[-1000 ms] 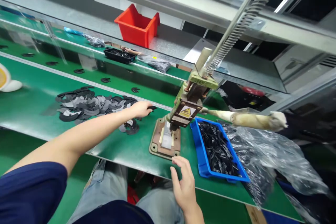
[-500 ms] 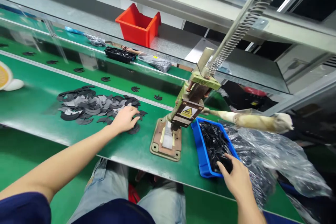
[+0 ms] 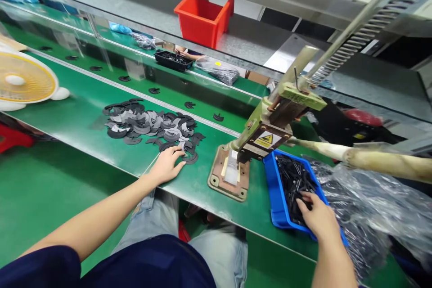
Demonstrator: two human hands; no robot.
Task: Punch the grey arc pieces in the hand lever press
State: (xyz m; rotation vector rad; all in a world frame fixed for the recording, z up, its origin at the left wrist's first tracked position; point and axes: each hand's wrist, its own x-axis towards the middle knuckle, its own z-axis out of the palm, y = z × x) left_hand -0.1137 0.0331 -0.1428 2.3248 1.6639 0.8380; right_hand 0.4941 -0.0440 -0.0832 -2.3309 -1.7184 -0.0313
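My left hand (image 3: 168,164) is open at the near right edge of a loose pile of curved, flat black and grey pieces (image 3: 148,121). Its fingertips touch the pieces, with the thumb spread apart. Over a blue bin (image 3: 276,211) my right hand (image 3: 319,216) has its thumb and fingers slightly apart. Their tips are among the black slender plastic parts (image 3: 293,175) inside; I see none lifted. Between my hands stands a green hand press (image 3: 266,121), its base plate (image 3: 219,184) on the green bench and a pale block under its ram.
The press's wrapped lever (image 3: 381,157) sticks out to the right, above clear plastic bags (image 3: 378,202). Beyond the bench runs a green belt (image 3: 168,96) with several black pieces. A fan (image 3: 27,76) lies left; a red bin (image 3: 202,20) sits on the shelf. A co-worker's hand (image 3: 182,51) is across.
The view has shifted left, bringing the fan in. My left hand has drawn nearer the pile's near edge. My right hand has moved further over the blue bin, its thumb and fingers closer together.
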